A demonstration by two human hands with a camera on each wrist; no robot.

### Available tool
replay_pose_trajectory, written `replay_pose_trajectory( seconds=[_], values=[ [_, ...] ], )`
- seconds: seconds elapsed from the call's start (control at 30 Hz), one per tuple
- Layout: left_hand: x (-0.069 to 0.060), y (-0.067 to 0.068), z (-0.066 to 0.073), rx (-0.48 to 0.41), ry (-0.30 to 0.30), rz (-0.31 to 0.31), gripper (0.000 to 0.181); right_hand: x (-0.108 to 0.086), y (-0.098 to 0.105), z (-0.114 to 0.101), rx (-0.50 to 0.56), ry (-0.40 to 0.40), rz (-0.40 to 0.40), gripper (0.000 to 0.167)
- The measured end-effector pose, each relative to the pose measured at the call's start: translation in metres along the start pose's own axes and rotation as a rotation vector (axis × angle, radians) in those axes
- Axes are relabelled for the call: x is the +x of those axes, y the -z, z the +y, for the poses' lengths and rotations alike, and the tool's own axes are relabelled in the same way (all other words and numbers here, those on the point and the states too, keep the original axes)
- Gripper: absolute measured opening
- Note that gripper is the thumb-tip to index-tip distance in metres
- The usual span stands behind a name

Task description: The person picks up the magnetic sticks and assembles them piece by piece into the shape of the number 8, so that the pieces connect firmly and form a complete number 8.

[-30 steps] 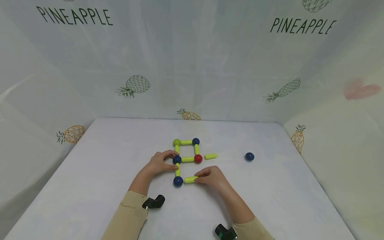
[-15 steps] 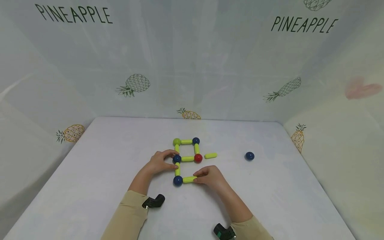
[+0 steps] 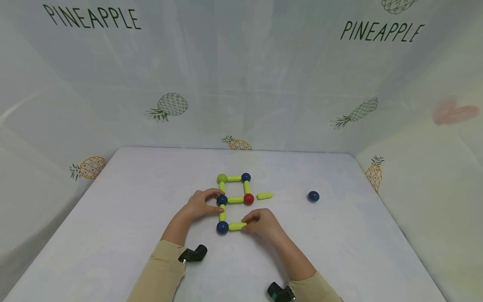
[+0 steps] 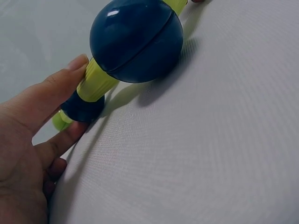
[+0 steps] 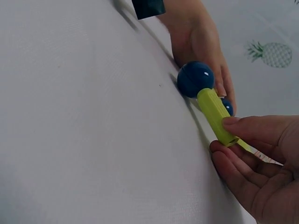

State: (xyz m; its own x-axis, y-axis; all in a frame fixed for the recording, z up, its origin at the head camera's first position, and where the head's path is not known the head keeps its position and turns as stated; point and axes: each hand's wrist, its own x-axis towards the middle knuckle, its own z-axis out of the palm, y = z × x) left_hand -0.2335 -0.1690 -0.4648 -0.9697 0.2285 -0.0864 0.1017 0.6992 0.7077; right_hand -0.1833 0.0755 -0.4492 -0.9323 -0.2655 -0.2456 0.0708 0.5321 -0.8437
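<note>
On the table lies a figure of yellow-green rods and coloured balls: green [image 3: 222,178], blue [image 3: 246,177] and red [image 3: 248,199] form a square with the left-hand blue ball [image 3: 222,200]. My left hand [image 3: 200,204] holds that blue ball at its left side, the thumb [image 4: 70,70] against the rod below it. This rod [image 3: 222,213] runs down to a lower blue ball [image 3: 222,227]. My right hand [image 3: 263,223] pinches the free end of another rod [image 5: 216,114], whose other end touches the lower blue ball [image 5: 195,79].
A loose yellow-green rod [image 3: 265,196] lies just right of the red ball. Farther right on the white table [image 3: 362,235] is a loose blue ball [image 3: 313,196]. A pineapple-print cloth [image 3: 241,84] hangs behind and along both sides.
My right hand has moved slightly left, bringing its rod from a small gap into contact with the lower blue ball. The left hand keeps its hold.
</note>
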Motion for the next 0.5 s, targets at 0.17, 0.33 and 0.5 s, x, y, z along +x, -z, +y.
replay_pose_trajectory(
  seconds=[0.17,0.33,0.5],
  values=[
    [0.0000,-0.0002,0.0003,-0.001,-0.002,0.004,0.053,0.0000,-0.0007,-0.0009,-0.008,0.016,-0.011,0.015],
    [-0.0007,-0.0005,0.0012,0.003,-0.007,0.008,0.054,-0.0013,-0.0003,-0.0041,-0.033,0.040,-0.021,0.015],
    [-0.0013,-0.0008,0.0016,0.007,0.000,0.011,0.054,-0.0008,0.0016,-0.0047,-0.059,0.061,-0.033,0.016]
  ],
)
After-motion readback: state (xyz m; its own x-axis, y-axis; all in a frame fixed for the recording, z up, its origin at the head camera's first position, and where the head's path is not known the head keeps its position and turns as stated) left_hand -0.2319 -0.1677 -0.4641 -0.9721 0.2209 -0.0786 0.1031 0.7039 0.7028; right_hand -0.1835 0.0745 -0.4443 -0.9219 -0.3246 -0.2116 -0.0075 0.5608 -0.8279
